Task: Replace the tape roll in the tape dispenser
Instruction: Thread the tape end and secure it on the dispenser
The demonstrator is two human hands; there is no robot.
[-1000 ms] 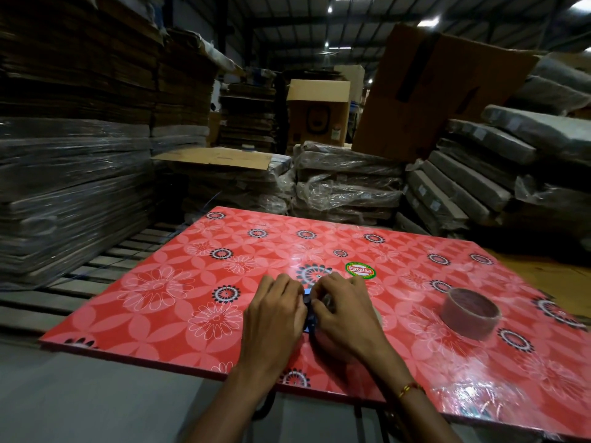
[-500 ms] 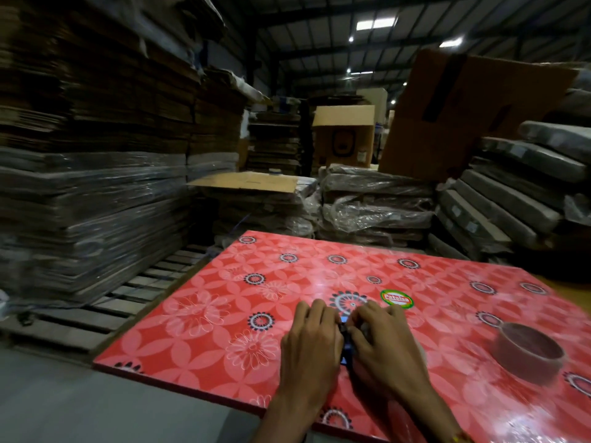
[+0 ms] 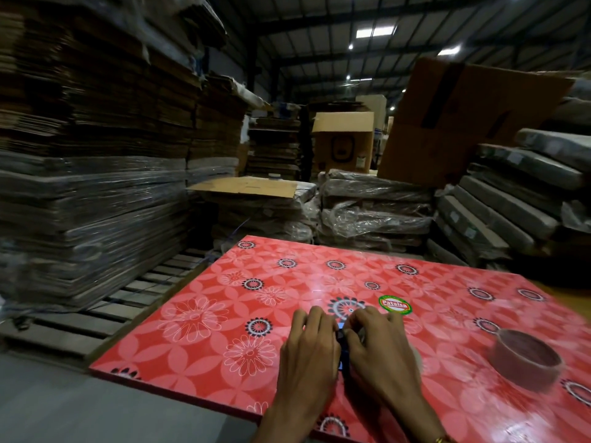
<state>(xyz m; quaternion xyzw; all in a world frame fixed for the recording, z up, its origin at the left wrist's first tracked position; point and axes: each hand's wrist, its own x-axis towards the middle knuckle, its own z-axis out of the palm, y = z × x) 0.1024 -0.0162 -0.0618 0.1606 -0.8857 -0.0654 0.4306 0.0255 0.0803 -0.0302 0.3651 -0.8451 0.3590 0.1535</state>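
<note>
A glossy red tabletop printed with pale flower outlines and dark ring rosettes [image 3: 198, 318] fills the lower part of the head view. Both bare hands rest on it side by side, backs up, pressed close together near its middle. The left hand [image 3: 308, 356] has its fingers curled downward, and the right hand [image 3: 380, 353] is curled the same way, its knuckles raised.

Between the two hands only a narrow strip of a small blue and black object [image 3: 341, 342] shows; it appears to be the tape dispenser, but most of it is hidden beneath the palms and its shape cannot be made out. Both hands are closed around this object from either side, each touching it. A gold-coloured bangle [image 3: 443, 439] sits on the right wrist at the bottom edge.

A brown roll of tape with a wide open core [image 3: 527, 359] lies flat on the tabletop, well apart from the hands on the right side, somewhat blurred. A round green and red sticker [image 3: 395, 305] is stuck to the tabletop just beyond the right hand's fingers.

Behind the tabletop stand plastic-wrapped stacks of flattened cardboard [image 3: 80, 193], a wooden pallet [image 3: 105, 308] on the floor at left, and a large brown carton [image 3: 460, 123] leaning at the right.
</note>
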